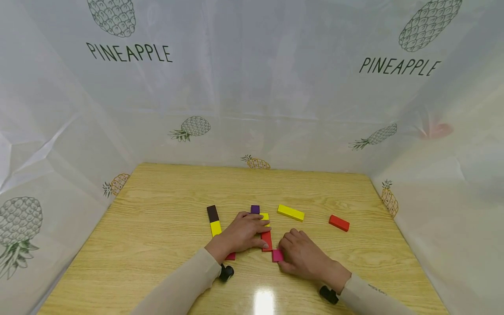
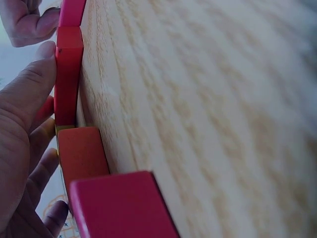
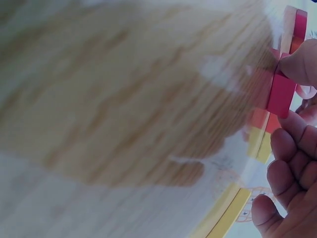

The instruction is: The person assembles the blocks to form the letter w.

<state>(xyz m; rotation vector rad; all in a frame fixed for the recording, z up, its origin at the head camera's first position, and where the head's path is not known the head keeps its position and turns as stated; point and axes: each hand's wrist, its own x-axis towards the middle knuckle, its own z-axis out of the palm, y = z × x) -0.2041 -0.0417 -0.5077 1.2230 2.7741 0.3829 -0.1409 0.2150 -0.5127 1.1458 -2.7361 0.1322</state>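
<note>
My left hand (image 1: 244, 232) lies over a middle line of blocks, its fingers extended across a yellow block (image 1: 265, 216) and its thumb touching a red block (image 1: 267, 238). A purple block (image 1: 255, 209) shows beyond the fingertips. Just right of the red block's near end, my right hand (image 1: 305, 254) pinches a pink block (image 1: 277, 255) between thumb and finger, as the right wrist view also shows. Left of the left hand runs another line with a dark brown block (image 1: 212, 213) and a yellow piece (image 1: 215, 228). Its near end has a crimson block (image 2: 119, 206) beside an orange one (image 2: 81, 153).
A loose yellow block (image 1: 291, 212) lies beyond the right hand, and a separate red block (image 1: 339, 223) farther right. The wooden table (image 1: 157, 262) is bordered by a pineapple-printed plastic sheet (image 1: 252, 87) at the back and both sides.
</note>
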